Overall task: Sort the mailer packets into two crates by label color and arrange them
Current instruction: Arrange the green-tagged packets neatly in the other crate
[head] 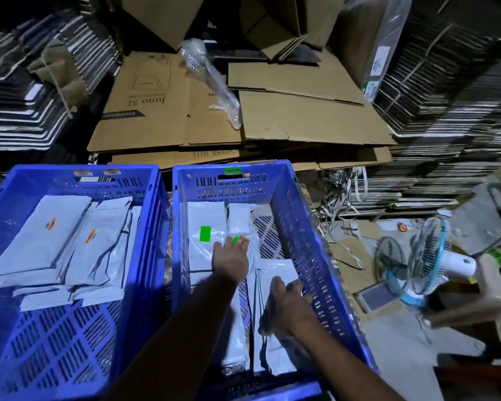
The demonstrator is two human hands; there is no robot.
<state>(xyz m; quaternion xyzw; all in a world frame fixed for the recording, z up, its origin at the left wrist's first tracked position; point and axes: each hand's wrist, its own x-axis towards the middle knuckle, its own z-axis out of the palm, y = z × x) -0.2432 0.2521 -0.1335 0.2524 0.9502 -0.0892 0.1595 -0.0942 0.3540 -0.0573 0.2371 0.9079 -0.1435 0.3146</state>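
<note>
— Along the far end of the right blue perforated plastic crate (pixel 295 227), what lies there?

— White plastic mailer packets with green labels (pixel 206 235), flat on its floor. The left hand (pixel 230 257) rests on them, fingers straight and relaxed, fingertips at a small green label (pixel 235 239).

— And the right hand (pixel 287 305)?

— Lying flat with spread fingers on a long white mailer packet (pixel 275 354) beside the crate's right wall, grasping nothing.

— The other crate?

— The left blue perforated plastic crate (pixel 70 328) stands just beside it, holding grey-white mailer packets with orange labels (pixel 70 244) overlapped toward its far left corner. Flattened brown cardboard boxes (pixel 301 114) lie beyond; a small white and blue fan (pixel 428 261) sits to the right.
</note>
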